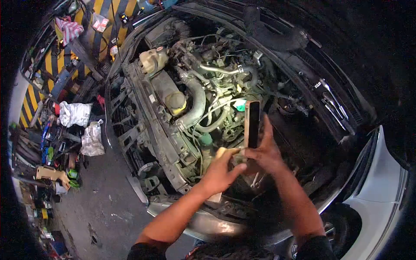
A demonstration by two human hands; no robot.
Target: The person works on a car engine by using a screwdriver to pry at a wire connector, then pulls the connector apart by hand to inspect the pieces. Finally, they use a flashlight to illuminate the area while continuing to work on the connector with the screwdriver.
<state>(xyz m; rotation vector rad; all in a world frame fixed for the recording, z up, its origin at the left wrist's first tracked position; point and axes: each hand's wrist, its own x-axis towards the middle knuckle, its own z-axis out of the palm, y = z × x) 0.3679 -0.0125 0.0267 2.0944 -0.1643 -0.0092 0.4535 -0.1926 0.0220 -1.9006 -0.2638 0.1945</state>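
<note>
My right hand [268, 151] is closed around a smartphone [252, 125], held upright over the engine bay with its dark face to the right. My left hand [219, 173] is at the phone's lower end, thumb and forefinger apart and the fingertips close to my right hand. A bright pale spot shows at its far fingers. Beyond the hands lies the engine [216, 91], brightly lit, with a silver intake pipe [197, 102] and hoses. A green cap [205, 139] sits left of the phone. Below the hands is a wrench [255, 180].
Several metal hand tools [333, 102] rest on the cowl at the right. A plastic reservoir [154, 60] stands at the upper left of the bay. The grey fender [377, 173] is at the right. Silver bags [76, 113] and car parts lie on the floor at the left.
</note>
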